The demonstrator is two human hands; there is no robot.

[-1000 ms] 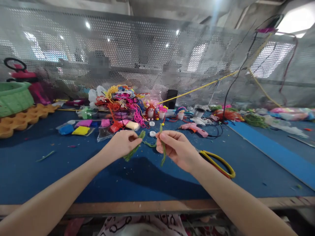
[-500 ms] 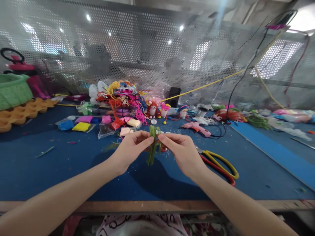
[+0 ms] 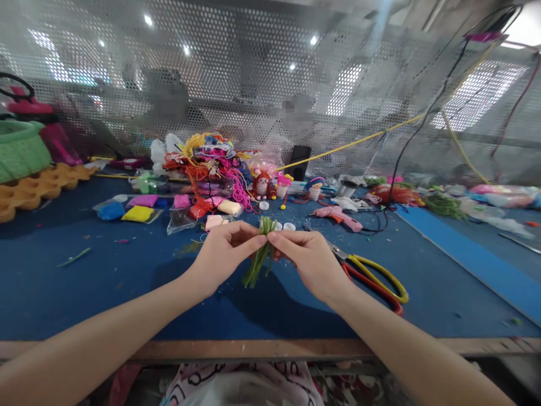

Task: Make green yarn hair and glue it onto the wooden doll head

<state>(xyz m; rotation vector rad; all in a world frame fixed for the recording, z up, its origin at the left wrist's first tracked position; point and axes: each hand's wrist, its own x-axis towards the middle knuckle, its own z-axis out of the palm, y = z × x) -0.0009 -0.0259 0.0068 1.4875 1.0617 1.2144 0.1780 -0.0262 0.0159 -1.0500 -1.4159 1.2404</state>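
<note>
A small bundle of green yarn hangs between my hands over the blue table, its loose ends pointing down and a short tuft showing above the fingers. My left hand pinches it from the left with thumb and fingers. From the right, my right hand pinches the same bundle, the two thumb tips nearly touching. Just right of my right hand lie scissors with one yellow and one red handle, blades partly hidden behind the hand. Small white caps sit on the table behind the bundle.
A tangled heap of coloured yarn stands at the back, beside small yarn-haired dolls. A pink glue gun lies right of centre. Packets of coloured clay, an orange egg tray and a green basket are on the left.
The two parts of the green yarn have come together into one bundle, and its lower ends now slant left. My right hand has moved slightly left, closer to my left hand.
</note>
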